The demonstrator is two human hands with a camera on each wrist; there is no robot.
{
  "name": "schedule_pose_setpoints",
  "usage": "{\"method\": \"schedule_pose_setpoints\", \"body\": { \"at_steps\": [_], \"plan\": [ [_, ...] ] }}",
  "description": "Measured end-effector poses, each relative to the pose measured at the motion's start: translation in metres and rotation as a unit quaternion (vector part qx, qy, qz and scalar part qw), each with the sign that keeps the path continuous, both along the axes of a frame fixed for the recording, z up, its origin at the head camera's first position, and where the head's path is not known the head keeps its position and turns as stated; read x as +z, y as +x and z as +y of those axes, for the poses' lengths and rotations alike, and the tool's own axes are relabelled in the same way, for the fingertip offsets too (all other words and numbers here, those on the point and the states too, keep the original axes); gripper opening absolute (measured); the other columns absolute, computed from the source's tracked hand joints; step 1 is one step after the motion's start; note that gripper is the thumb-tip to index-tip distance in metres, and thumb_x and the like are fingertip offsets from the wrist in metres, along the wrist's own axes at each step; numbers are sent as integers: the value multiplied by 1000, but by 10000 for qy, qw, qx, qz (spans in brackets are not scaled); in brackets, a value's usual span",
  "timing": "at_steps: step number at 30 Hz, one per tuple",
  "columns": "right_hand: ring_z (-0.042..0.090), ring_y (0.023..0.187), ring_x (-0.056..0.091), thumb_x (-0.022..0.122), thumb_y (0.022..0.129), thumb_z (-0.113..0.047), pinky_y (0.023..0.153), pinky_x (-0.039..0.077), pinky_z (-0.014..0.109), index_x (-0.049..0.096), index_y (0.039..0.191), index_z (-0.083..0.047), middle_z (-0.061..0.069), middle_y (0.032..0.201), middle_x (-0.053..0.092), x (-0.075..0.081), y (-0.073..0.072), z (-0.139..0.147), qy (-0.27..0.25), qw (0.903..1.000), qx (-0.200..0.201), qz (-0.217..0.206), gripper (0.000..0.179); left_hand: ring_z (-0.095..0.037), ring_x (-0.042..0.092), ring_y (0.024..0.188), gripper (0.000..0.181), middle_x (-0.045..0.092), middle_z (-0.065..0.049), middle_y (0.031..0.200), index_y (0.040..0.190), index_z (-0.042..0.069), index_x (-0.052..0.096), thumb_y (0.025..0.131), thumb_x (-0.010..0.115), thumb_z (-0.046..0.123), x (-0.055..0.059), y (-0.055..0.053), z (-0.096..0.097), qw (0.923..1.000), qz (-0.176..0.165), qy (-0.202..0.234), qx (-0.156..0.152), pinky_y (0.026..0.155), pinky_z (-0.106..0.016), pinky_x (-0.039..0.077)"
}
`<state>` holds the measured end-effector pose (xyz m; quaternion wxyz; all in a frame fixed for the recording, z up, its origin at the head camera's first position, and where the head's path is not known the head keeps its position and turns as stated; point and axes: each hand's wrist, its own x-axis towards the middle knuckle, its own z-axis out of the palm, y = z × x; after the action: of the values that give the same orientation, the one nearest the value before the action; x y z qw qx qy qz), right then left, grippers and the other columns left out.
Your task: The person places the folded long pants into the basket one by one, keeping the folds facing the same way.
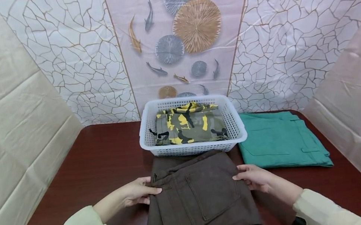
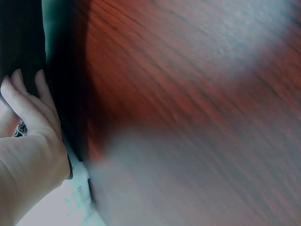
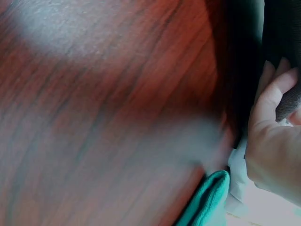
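Dark brown trousers (image 1: pixel 211 195), folded into a thick bundle with a pocket on top, lie at the front of the table in the head view. My left hand (image 1: pixel 136 192) pinches their left edge, thumb on top and the other fingers underneath. On the opposite edge my right hand (image 1: pixel 256 178) grips the cloth the same way. In the left wrist view the left hand (image 2: pixel 35 117) has its fingers against the dark cloth. The right wrist view has the right hand (image 3: pixel 275 122) curled at the edge of the trousers (image 3: pixel 287 37).
A white plastic basket (image 1: pixel 147 146) stands behind the trousers, holding folded camouflage clothing (image 1: pixel 185 127) in yellow, grey and black. Folded green trousers (image 1: pixel 278 141) lie right of the basket. The dark red wooden table (image 1: pixel 104 155) meets patterned cloth walls at the back and sides.
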<state>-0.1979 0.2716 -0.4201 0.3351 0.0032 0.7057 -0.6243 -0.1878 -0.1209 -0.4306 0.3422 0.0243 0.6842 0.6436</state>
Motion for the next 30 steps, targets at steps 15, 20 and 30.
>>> {"method": "schedule_pose_setpoints", "body": {
  "at_steps": [15,20,30],
  "plan": [
    [6,78,67,59,90,-15,75,55,28,-4,146,12,-8,88,70,32,14,5,-60,9999,57,97,88,-2,58,57,46,65,3,87,127,-2,49,86,67,9,32,18,1,10000,-39,-20,69,48,-15,49],
    [6,81,67,54,93,-14,77,54,27,-2,147,9,-9,90,70,42,14,5,-75,9999,123,-48,81,-3,59,58,44,66,3,85,125,-3,50,86,66,8,44,22,0,9999,32,-114,51,50,-16,50],
    [8,81,69,55,93,-14,75,56,27,47,130,-6,-5,93,72,63,13,7,-435,9987,260,67,38,-1,46,47,39,56,1,92,121,2,52,86,66,10,69,22,-4,9995,56,-249,172,49,-14,47]
  ]
}}
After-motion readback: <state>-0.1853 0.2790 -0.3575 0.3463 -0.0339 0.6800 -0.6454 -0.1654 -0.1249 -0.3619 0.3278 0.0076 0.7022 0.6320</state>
